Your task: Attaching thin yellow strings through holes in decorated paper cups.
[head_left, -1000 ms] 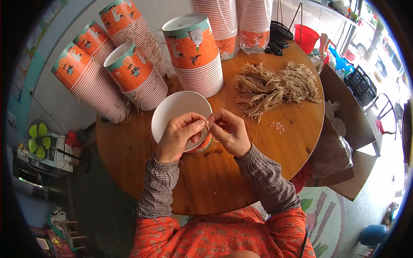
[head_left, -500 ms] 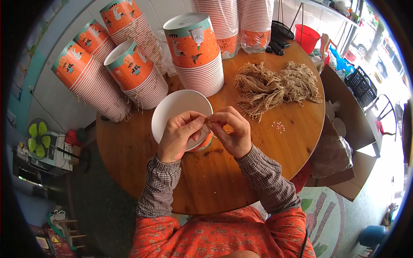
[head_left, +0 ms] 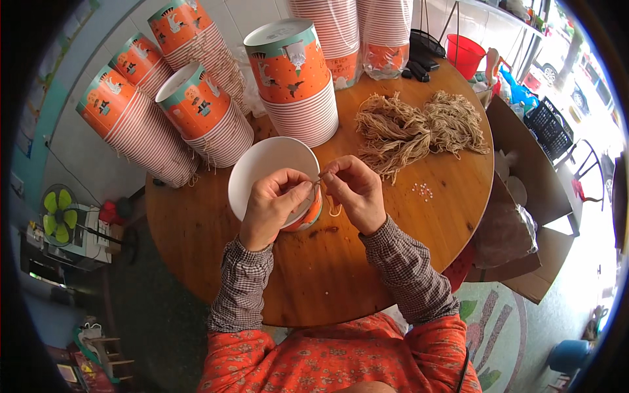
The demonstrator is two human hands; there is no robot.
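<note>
Shifting slightly farther forward, right hand [head_left: 359,195]

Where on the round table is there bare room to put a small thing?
Bare tabletop lies between the left bucket stacks and left sleeve, between the scattered beads and right sleeve, and between the sleeves, apart from one white speck. Crowded: the back, with tall stacks and the string bundle, and the middle, with the open bucket.
</note>
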